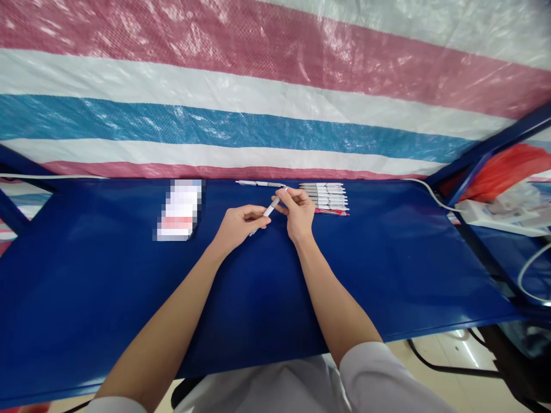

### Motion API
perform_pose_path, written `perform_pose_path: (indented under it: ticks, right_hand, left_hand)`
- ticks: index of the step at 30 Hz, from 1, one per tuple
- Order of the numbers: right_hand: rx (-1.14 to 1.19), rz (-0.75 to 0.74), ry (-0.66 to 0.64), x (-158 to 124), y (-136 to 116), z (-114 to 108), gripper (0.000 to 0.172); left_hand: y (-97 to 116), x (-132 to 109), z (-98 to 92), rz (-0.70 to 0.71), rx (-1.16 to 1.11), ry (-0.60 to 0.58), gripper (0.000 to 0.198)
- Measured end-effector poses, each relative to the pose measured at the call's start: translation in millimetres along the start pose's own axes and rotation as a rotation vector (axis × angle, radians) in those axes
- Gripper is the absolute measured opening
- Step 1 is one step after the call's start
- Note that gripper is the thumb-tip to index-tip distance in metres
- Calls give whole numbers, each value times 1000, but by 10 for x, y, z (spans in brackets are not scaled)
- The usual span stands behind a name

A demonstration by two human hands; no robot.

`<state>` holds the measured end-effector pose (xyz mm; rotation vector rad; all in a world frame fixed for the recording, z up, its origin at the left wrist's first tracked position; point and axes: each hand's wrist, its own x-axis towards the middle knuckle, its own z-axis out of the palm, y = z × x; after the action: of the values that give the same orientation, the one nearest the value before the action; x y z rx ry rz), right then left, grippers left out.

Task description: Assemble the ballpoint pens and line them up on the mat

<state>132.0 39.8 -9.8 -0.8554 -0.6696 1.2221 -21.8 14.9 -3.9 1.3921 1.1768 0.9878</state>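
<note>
A white pen with a grey grip is held slantwise between my two hands, above the blue table. My left hand pinches its lower white barrel between thumb and fingers. At the upper grey end, the thumb and fingers of my right hand close round it; the very tip is partly hidden. Behind my hands another white pen lies near the table's back edge. Beside my right hand several white pens lie side by side in a row, with a red pen at the near end, partly covered by the hand.
A pixelated white item lies on the blue table at the left. Striped plastic sheeting hangs along the back. To the right are a white power strip, cables and a red bag by the blue frame.
</note>
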Motion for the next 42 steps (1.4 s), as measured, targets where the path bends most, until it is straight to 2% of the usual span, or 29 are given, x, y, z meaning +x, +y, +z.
perform_pose_path:
  ticks: [2, 8, 10, 17, 20, 26, 34, 36, 42]
  right_hand:
    - [-23, 14, -21, -4, -3, -3, 23]
    - [8, 116, -138, -18, -59, -16, 21]
    - [6, 123, -138, -21, -67, -15, 21]
    - [-39, 91, -79, -13, -57, -14, 22]
    - [-53, 91, -61, -5, -52, -18, 25]
    - [-22, 65, -62, 2, -42, -23, 23]
    - [-19, 141, -99, -6, -57, -11, 24]
    - [-14, 137, -93, -8, -54, -12, 25]
    - [-2, 102, -30, 1, -41, -19, 23]
  left_hand:
    - [10, -7, -14, -19, 11, -21, 35]
    - [26, -23, -104, -139, -128, -213, 34]
    - [22, -21, -96, -142, -145, -195, 35]
    - [-4, -25, 33, -49, -64, 30, 44]
    - [-16, -28, 63, -51, -66, 77, 44]
    - [8, -37, 69, -32, 4, 64, 38]
    - [31, -66, -19, -188, -235, -184, 35]
    - [12, -61, -19, -196, -245, -172, 34]
    - [-37, -32, 26, -81, -92, -8, 42]
